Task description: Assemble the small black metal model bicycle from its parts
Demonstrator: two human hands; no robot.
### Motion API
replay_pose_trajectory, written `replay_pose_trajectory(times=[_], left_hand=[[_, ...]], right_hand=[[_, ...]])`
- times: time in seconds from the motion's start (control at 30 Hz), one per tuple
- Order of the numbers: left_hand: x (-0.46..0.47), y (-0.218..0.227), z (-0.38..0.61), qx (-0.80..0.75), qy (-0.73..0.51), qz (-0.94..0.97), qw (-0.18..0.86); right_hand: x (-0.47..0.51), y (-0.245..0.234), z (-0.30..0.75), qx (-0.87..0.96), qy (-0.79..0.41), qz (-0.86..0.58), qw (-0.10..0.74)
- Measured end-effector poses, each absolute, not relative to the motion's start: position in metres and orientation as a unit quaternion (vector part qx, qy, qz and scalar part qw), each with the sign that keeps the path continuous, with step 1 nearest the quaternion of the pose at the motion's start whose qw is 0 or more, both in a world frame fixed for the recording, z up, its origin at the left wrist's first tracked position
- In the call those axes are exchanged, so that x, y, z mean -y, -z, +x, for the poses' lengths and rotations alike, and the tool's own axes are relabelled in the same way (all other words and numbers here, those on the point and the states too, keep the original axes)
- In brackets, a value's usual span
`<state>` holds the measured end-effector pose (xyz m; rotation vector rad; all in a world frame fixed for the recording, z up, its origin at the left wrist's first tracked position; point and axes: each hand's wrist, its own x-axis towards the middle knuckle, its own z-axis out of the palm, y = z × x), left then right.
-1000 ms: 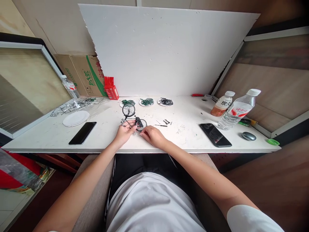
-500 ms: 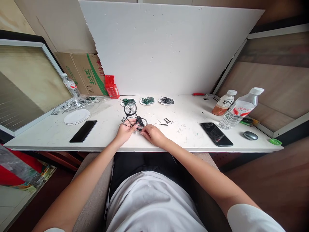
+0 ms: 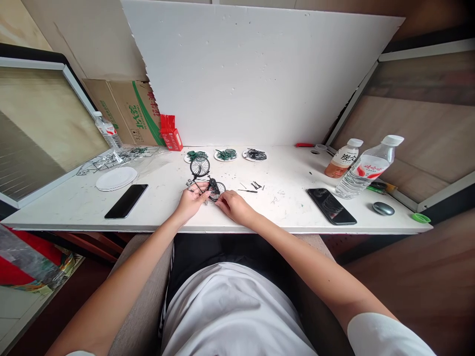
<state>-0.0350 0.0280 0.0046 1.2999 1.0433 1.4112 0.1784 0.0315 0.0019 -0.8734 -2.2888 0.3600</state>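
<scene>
A small dark model bicycle (image 3: 205, 179) stands on the white table (image 3: 282, 212), one wheel up at the back and one near my hands. My left hand (image 3: 191, 203) is closed on the model's frame from the left. My right hand (image 3: 233, 205) pinches at the near wheel from the right; whatever small part is in its fingertips is too small to make out. Loose screws and pins (image 3: 252, 188) lie just right of the model.
Three small plates of parts (image 3: 226, 155) sit at the back, white plates (image 3: 116, 178) and plastic sprues (image 3: 111, 160) at left. Phones lie left (image 3: 126, 200) and right (image 3: 331, 205). Two bottles (image 3: 361, 168), a mouse (image 3: 383, 208), a red box (image 3: 170, 133) and a white board (image 3: 252, 74) stand around.
Both hands stay on the model bicycle with only slight shifts; the view has moved a little.
</scene>
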Motion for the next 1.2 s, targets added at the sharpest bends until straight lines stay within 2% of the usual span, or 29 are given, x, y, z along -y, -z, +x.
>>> replay_pose_trajectory(times=[0.2,0.6,1.0,1.13,1.2], left_hand=[[-0.025,-0.008,-0.035,-0.421,-0.561,0.518,0.49],[-0.023,-0.008,-0.036,-0.442,-0.526,0.544,0.482],[-0.023,-0.007,-0.034,-0.462,-0.521,0.55,0.462],[-0.021,-0.01,-0.033,-0.47,-0.512,0.559,0.452],[-0.021,-0.01,-0.033,-0.476,-0.507,0.563,0.448]], right_hand=[[-0.032,0.001,0.178,0.851,-0.14,-0.349,0.366],[-0.028,-0.007,0.179,0.835,-0.154,-0.358,0.388],[-0.026,-0.02,0.184,0.81,-0.139,-0.427,0.378],[-0.038,-0.039,0.203,0.811,-0.076,-0.473,0.335],[-0.047,-0.05,0.217,0.81,-0.085,-0.492,0.306]])
